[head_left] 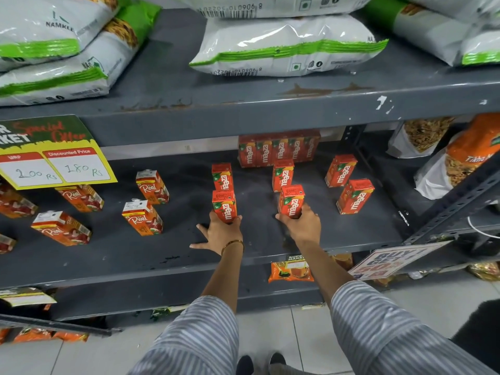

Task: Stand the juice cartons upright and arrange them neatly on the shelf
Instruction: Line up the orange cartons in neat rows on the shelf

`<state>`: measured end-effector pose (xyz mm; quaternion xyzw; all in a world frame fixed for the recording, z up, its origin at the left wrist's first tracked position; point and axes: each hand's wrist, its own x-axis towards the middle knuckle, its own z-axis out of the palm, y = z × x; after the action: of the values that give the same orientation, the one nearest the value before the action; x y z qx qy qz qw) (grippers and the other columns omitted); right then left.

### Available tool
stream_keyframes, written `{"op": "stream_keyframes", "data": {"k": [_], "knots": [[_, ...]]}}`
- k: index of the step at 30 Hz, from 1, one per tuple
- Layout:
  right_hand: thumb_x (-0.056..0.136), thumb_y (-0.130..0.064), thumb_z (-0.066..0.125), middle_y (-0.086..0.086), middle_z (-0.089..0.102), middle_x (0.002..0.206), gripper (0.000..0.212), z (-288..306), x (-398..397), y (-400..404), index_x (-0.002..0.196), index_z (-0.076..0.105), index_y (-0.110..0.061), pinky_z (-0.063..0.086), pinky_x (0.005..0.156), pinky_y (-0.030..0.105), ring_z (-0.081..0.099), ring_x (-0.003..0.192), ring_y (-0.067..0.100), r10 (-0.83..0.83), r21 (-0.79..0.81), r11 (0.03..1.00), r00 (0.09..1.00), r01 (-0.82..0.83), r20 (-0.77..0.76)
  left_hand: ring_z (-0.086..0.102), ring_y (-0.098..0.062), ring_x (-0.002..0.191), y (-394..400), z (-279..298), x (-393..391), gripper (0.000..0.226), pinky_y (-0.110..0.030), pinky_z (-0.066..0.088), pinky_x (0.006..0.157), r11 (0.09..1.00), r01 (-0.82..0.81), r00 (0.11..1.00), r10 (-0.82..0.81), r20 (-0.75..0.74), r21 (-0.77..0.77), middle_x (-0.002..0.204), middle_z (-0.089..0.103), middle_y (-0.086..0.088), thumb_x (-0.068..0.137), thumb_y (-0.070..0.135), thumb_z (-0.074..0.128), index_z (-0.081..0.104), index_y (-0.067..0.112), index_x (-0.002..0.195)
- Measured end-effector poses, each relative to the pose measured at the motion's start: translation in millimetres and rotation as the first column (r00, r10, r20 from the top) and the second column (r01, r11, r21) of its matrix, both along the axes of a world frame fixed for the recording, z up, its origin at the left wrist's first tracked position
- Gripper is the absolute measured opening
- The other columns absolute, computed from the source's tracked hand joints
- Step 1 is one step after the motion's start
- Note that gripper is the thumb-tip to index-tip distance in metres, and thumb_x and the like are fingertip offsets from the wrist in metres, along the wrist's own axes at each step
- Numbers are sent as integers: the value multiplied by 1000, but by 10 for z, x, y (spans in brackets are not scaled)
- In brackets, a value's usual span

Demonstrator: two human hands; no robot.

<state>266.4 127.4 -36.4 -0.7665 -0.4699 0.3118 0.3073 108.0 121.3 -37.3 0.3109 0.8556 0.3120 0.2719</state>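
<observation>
Small orange Maaza juice cartons stand upright on the grey middle shelf (162,255). My left hand (219,234) touches the base of the front-left carton (224,205), fingers spread on the shelf. My right hand (300,224) grips the front-middle carton (291,200). Behind them stand two more cartons (222,176) (283,174), and a tight row of cartons (278,151) lines the back. Two cartons (341,170) (355,196) stand at the right. Several Real cartons (142,217) stand scattered at the left.
A yellow price sign (54,163) hangs over the left of the shelf. White and green snack bags (286,44) lie on the shelf above. Orange snack bags (460,158) sit to the right, behind a slanted metal brace (454,204). A promo sign (392,262) hangs lower right.
</observation>
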Motion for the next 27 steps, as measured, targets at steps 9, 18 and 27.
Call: {"op": "stream_keyframes", "data": {"k": [9, 18, 27], "knots": [[69, -50, 74, 9, 65, 119, 67, 9, 5, -4, 120, 53, -13, 46, 101, 49, 61, 111, 30, 17, 4, 1000, 1000, -17, 23, 13, -30, 144, -9, -3, 5, 54, -68, -11, 106, 1000, -3, 1000, 3, -6, 7, 121, 64, -10, 74, 40, 72, 49, 19, 118], [69, -52, 73, 10, 64, 120, 68, 29, 0, -10, 121, 52, -13, 48, 100, 49, 61, 112, 31, 23, -4, 1000, 999, -23, 42, 14, -30, 144, -5, -7, 7, 56, -69, -11, 106, 1000, -8, 1000, 8, -11, 22, 121, 65, -10, 73, 40, 73, 49, 18, 119], [69, -49, 75, 9, 65, 119, 65, 39, -4, -18, 118, 54, -13, 50, 97, 47, 60, 112, 31, 20, 2, 1000, 999, -20, 35, 14, -31, 144, 0, -20, 5, 55, -69, -10, 106, 1000, -1, 1000, 1, -22, 12, 123, 63, -10, 74, 40, 72, 50, 18, 119]]}}
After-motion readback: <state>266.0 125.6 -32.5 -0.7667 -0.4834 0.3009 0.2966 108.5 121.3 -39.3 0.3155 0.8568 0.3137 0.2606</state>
